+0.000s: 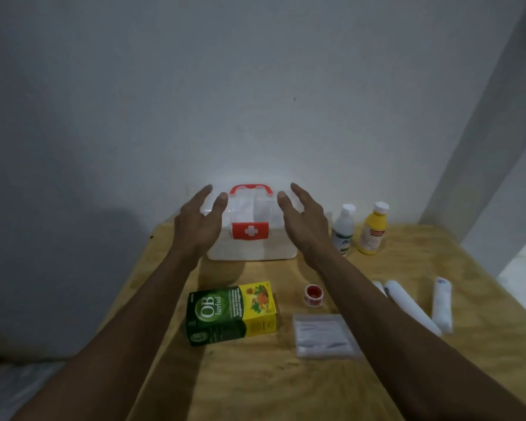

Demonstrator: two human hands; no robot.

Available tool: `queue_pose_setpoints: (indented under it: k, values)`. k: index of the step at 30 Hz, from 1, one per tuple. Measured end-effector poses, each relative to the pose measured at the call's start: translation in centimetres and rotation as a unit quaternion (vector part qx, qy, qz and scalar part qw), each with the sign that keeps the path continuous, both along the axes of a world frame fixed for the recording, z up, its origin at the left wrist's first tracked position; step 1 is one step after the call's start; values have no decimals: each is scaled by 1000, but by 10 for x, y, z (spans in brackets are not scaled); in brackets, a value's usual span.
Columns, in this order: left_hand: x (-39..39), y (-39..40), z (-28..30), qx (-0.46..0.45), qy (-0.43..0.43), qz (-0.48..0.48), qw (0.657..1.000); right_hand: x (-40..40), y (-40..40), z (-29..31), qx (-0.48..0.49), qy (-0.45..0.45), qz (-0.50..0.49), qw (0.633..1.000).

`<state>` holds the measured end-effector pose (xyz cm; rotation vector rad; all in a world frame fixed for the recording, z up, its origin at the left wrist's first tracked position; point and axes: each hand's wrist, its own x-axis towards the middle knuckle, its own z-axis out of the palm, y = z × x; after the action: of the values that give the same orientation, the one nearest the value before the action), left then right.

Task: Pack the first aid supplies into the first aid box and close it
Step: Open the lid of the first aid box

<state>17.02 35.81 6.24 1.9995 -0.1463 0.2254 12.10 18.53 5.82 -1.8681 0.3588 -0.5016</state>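
A translucent white first aid box (252, 249) with a red handle and a red clasp bearing a white cross stands shut at the back of the wooden table (255, 381), against the wall. My left hand (198, 221) hovers at its left side and my right hand (304, 218) at its right side, both empty with fingers apart. In front lie a green and yellow herbal medicine carton (232, 312), a small red tape roll (313, 294), and a clear packet of cotton swabs (324, 335).
A white bottle (343, 229) and a yellow bottle (372, 229) stand right of the box. Two white bandage rolls (410, 305) (441, 305) lie near the table's right edge. A grey wall rises close behind; a white pillar stands at right.
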Motion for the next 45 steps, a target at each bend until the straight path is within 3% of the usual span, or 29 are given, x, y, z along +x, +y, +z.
queue_pose_setpoints:
  k: [17, 21, 23, 28, 32, 38, 45]
  values:
    - [-39, 5, -11, -7, -7, -5, 1000, -52, 0, 1, 1, 2, -15, 1000]
    - [-34, -1, 3, 54, -30, 3, 998, -70, 19, 6, -26, -68, -125, 989]
    - [-23, -5, 11, 92, -43, -8, 995, -82, 39, 5, 16, -103, -177, 979]
    - [-1, -16, 12, 180, -29, -46, 982, -77, 85, -4, 243, -31, -218, 945]
    - [-2, -15, 5, 206, -41, -47, 977, -62, 97, -3, 338, -43, -261, 903]
    - [-2, -13, 3, 202, -46, -48, 977, -60, 99, -11, 350, -64, -266, 896]
    - [-3, -14, 2, 215, -46, -47, 974, -68, 93, -21, 309, -111, -227, 917]
